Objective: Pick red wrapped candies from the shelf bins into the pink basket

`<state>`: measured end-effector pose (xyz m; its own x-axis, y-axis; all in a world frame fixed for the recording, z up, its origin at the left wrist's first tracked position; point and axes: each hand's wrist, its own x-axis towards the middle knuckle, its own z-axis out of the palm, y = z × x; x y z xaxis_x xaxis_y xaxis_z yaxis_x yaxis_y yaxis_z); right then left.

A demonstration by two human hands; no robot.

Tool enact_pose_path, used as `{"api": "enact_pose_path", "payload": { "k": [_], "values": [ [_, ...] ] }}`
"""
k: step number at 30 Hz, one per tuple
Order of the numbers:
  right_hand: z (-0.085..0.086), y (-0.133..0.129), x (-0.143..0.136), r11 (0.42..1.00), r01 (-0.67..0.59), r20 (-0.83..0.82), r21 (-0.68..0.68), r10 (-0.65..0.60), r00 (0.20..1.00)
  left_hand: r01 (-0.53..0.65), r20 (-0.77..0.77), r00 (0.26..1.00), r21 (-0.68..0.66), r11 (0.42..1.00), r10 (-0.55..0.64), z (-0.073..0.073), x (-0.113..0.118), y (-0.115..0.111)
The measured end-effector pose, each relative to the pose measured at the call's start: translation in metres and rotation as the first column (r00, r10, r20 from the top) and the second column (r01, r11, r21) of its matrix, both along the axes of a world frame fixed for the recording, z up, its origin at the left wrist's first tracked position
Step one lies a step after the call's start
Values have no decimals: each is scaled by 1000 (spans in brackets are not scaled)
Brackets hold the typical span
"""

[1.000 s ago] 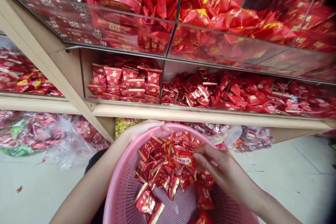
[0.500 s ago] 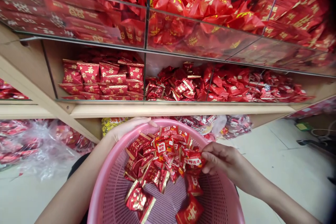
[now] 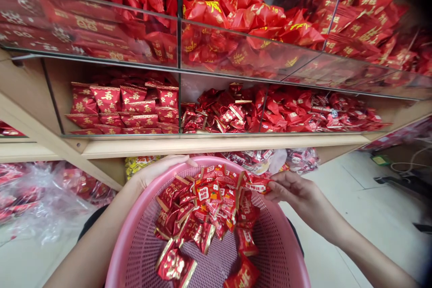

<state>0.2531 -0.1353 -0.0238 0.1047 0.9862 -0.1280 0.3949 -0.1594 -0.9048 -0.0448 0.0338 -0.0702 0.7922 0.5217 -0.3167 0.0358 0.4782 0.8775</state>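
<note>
While clear plastic [image 3: 43,207] lies around red packets at the lower left of the frame, the left forearm rises beside it toward the middle. Handling loose candy well probably depends first on a steady basket [image 3: 116,252], so the left hand [image 3: 158,172] should brace its rim without pressing it askew. That hand lies along the rim's upper left, back upward, fingers stretched toward the middle of the frame; its underside is hidden, and I cannot tell how tightly it grips.

At lower centre, the basket holds a heap of wrapped candies [image 3: 207,193], mostly against its far wall, with a gold-edged candy [image 3: 175,264] nearer the lower left. Picking at a single wrapper would likely disturb the heap least; a light pinch near one end should leave the print readable and the seal whole.

Right of centre, the red packet [image 3: 258,185] sits near the basket's far right rim, its right end clamped between the thumb and fingers of the right hand [image 3: 297,193]. This hand reaches in sideways, fingers curled and pointing left, while its forearm slopes down to the lower right corner, over the pale floor [image 3: 366,202].
</note>
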Motion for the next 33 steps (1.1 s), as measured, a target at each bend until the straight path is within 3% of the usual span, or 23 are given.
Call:
{"api": "enact_pose_path", "payload": {
  "k": [8, 11, 15, 21, 23, 29, 33],
  "values": [
    [-6, -7, 7, 994, -4, 138, -105, 18, 990, 1, 6, 1000, 8, 1000, -1, -2, 0, 1],
    [2, -7, 9, 983, -127, 220, -131, 153, 963, 11, 12, 1000, -5, 1000, -11, -1, 0, 1],
    [12, 0, 6, 920, -319, 264, -226, 374, 889, 1, 16, 1000, -1, 1000, -1, -2, 0, 1],
    [7, 29, -5, 846, -462, 346, -265, 531, 774, -10, -6, 1000, 25, 1000, 10, -1, -1, 2],
    [3, 39, -7, 855, -466, 427, -227, 517, 742, -20, -17, 1000, 36, 999, 20, 0, -1, 2],
    [-15, 50, -11, 923, -383, 637, -26, 311, 706, -24, -14, 1000, 11, 1000, 24, 1, -1, 0],
    [-23, 42, -16, 910, -405, 702, 89, 231, 674, -25, -5, 1000, 7, 1000, 25, 1, 0, 1]
  ]
}}
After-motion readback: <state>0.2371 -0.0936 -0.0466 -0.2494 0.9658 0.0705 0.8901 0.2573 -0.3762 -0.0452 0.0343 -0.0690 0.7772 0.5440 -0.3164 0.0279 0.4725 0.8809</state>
